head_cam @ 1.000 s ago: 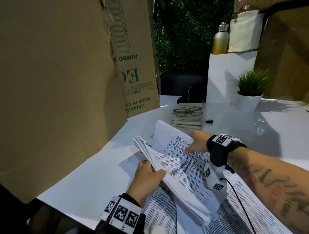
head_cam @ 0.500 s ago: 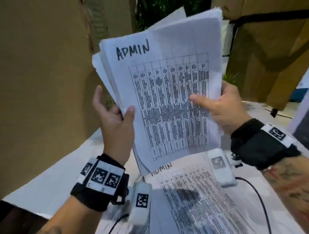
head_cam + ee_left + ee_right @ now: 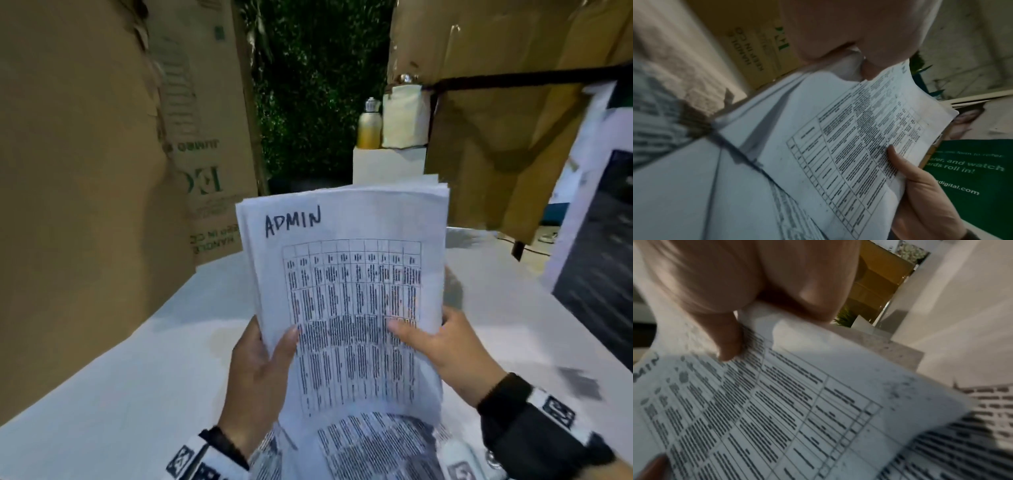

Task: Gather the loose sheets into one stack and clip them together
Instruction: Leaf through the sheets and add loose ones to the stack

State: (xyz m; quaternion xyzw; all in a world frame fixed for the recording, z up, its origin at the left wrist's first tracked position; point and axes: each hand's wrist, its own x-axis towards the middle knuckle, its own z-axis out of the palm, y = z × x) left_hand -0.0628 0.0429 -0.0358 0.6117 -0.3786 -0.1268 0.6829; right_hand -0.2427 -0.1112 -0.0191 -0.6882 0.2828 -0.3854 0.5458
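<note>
Stack (image 3: 346, 274) is up off the table (image 3: 137, 377) now, held near-upright in front of the head camera, "ADMIN" sheet facing the viewer. A second ago it lay slanted on the table, half gathered; half a second ago it was higher and the sheets fanned more at the top. Top edges now sit closer together, though a few corners still stagger at the far right.

Left hand (image 3: 260, 373) grips the lower left edge, thumb over the front, fingers behind. Right hand (image 3: 442, 349) grips the lower right edge the same way, thumb pressed on the table print.

More printed sheets (image 3: 370, 445) lie on the table under the stack, near edge, so gathering looks unfinished. Likely next step is tapping the bottom edge square. No clip visible in any current view; clipping not yet started.
</note>
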